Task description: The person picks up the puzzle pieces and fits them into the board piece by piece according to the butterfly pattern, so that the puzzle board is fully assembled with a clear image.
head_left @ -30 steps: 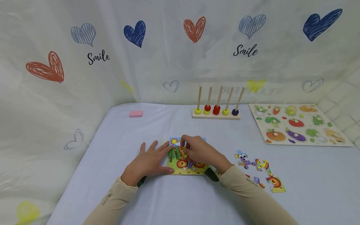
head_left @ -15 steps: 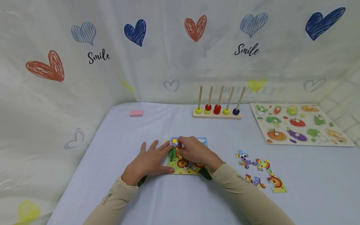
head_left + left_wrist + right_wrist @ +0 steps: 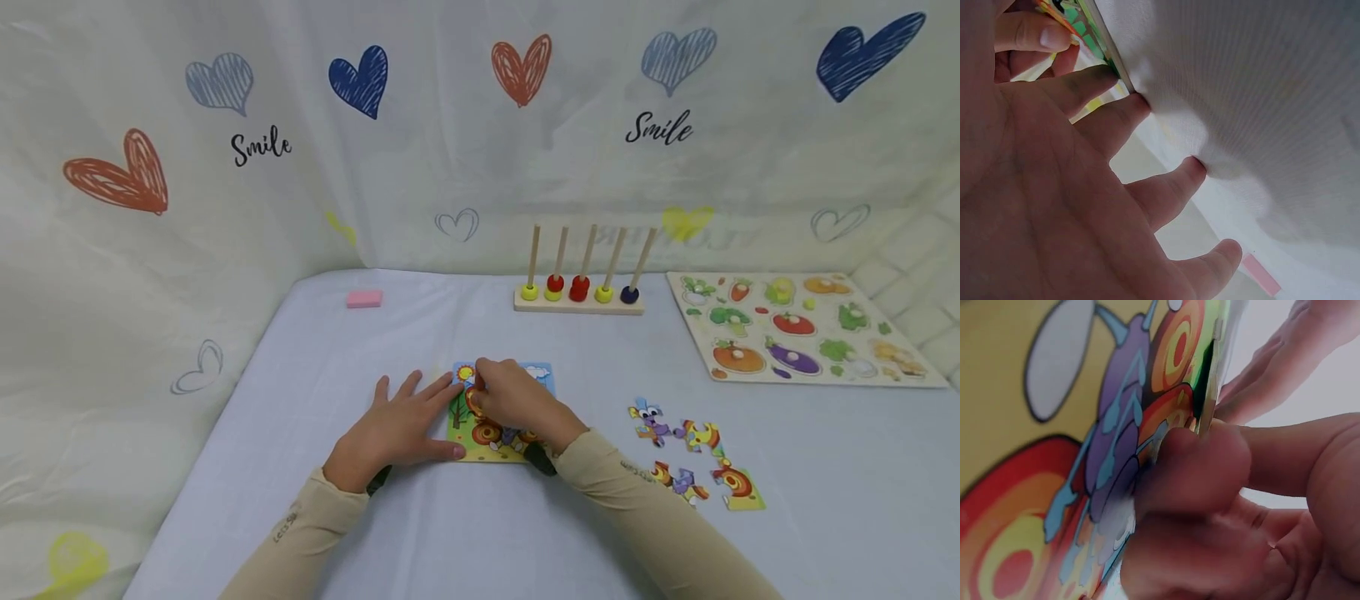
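Note:
A colourful picture-puzzle board [image 3: 474,452] with a butterfly, tree and sun lies flat on the table. My left hand [image 3: 397,429] rests at its left side, fingers spread, the thumb at the lower left corner; in the left wrist view, fingertips [image 3: 1140,103] meet the board's edge and the cloth. Over the board's upper middle, my right hand [image 3: 521,404] pinches a puzzle piece [image 3: 1210,387], whose thin edge shows in the right wrist view, tilted against the picture. My right fingers hide much of the piece and the board beneath.
Several loose puzzle pieces [image 3: 701,436] lie to the right of the board. A bead-and-peg counting stand [image 3: 577,307] and a vegetable peg board [image 3: 750,312] are at the back. A pink block [image 3: 363,299] sits at the back left.
My right hand has shifted slightly left over the board with the puzzle piece, uncovering more of the board's upper right. My left hand has stayed in place.

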The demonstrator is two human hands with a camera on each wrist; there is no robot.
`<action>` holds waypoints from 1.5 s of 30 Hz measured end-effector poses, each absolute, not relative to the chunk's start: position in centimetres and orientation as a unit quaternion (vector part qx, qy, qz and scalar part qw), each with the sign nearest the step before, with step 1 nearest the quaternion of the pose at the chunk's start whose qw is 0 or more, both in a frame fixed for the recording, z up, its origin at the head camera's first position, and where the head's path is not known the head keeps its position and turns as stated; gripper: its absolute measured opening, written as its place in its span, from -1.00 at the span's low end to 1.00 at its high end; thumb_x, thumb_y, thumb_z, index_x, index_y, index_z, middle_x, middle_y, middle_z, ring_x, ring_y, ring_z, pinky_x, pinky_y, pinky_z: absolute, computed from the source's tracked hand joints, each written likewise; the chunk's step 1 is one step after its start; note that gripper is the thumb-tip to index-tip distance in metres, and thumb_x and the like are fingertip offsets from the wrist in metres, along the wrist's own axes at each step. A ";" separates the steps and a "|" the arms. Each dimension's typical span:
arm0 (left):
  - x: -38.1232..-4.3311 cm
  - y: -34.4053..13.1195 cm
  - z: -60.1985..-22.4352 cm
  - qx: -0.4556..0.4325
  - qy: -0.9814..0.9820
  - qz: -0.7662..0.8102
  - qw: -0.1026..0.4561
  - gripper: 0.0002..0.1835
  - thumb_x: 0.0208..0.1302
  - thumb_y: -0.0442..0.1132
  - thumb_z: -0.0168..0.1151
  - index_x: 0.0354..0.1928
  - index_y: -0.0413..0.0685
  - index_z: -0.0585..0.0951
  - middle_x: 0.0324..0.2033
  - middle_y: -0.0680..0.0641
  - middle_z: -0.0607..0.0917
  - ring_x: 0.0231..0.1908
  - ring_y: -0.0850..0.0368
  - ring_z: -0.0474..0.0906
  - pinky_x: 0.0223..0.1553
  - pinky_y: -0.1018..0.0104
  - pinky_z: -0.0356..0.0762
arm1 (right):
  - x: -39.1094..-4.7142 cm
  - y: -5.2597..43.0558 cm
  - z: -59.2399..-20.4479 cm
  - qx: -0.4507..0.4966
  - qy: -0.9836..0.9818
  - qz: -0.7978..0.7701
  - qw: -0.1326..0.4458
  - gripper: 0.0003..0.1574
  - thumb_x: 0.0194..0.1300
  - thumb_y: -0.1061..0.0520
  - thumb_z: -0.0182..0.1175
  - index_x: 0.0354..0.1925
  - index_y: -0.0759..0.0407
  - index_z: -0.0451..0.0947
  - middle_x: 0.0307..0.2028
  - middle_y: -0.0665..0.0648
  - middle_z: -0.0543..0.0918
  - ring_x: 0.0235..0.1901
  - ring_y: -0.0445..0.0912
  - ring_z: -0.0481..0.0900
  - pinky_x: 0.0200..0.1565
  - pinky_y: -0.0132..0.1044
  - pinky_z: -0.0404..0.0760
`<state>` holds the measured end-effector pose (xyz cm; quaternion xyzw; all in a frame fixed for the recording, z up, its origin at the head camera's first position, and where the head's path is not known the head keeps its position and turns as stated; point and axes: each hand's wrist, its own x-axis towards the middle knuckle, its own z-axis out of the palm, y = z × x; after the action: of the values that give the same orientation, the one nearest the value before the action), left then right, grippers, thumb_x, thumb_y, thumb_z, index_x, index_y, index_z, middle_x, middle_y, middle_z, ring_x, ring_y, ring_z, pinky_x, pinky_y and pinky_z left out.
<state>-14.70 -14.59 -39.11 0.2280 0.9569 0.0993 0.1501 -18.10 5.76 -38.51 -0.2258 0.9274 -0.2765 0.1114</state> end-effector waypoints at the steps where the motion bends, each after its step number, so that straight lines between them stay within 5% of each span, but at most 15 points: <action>1: -14.7 -14.6 -39.1 0.227 0.957 0.100 0.151 -0.02 0.36 0.29 0.42 0.68 0.12 0.27 0.66 0.05 0.21 0.62 -0.35 -0.02 0.44 -0.60 -0.20 | -18.1 5.7 -38.5 -0.223 0.930 -0.270 0.113 -0.87 0.50 0.25 0.32 -0.19 0.26 0.53 -0.46 0.08 0.59 -0.51 -0.10 0.56 -0.46 -0.31 0.54; 13: -14.7 -14.6 -39.0 0.225 0.957 0.099 0.153 -0.03 0.37 0.29 0.41 0.69 0.13 0.26 0.67 0.06 0.19 0.63 -0.35 -0.03 0.44 -0.59 -0.21 | -18.2 5.2 -38.4 -0.186 0.946 -0.231 0.132 -0.53 0.57 0.09 0.30 0.20 0.43 0.50 -0.39 0.13 0.61 -0.50 -0.08 0.60 -0.44 -0.25 0.58; 22: -14.5 -14.7 -38.8 0.224 0.957 0.099 0.156 -0.03 0.38 0.28 0.41 0.68 0.12 0.27 0.67 0.05 0.18 0.63 -0.35 -0.03 0.44 -0.60 -0.21 | -18.3 5.3 -38.3 -0.189 0.940 -0.241 0.152 -0.76 0.54 0.12 0.31 -0.11 0.28 0.52 -0.47 0.11 0.58 -0.54 -0.08 0.57 -0.50 -0.31 0.53; 37: -14.6 -14.4 -38.7 0.232 0.955 0.102 0.150 -0.02 0.37 0.29 0.41 0.68 0.08 0.27 0.67 0.01 0.20 0.62 -0.37 -0.02 0.43 -0.61 -0.21 | -19.5 5.8 -38.8 -0.148 0.931 -0.275 0.190 -0.69 0.51 0.06 0.37 -0.27 0.22 0.52 -0.46 0.12 0.60 -0.66 -0.11 0.52 -0.62 -0.35 0.48; 45: -14.7 -14.4 -38.9 0.228 0.957 0.090 0.156 -0.02 0.38 0.30 0.40 0.69 0.10 0.26 0.67 0.02 0.18 0.62 -0.37 -0.02 0.45 -0.59 -0.20 | -18.9 7.5 -38.3 -0.148 0.886 -0.379 0.224 -0.71 0.56 0.17 0.24 -0.36 0.27 0.61 -0.64 0.12 0.64 -0.73 -0.12 0.57 -0.61 -0.35 0.55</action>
<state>-14.66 -14.38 -38.92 0.2279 0.9569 0.0896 0.1559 -18.91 7.54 -38.34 -0.1480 0.8857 -0.3790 0.2235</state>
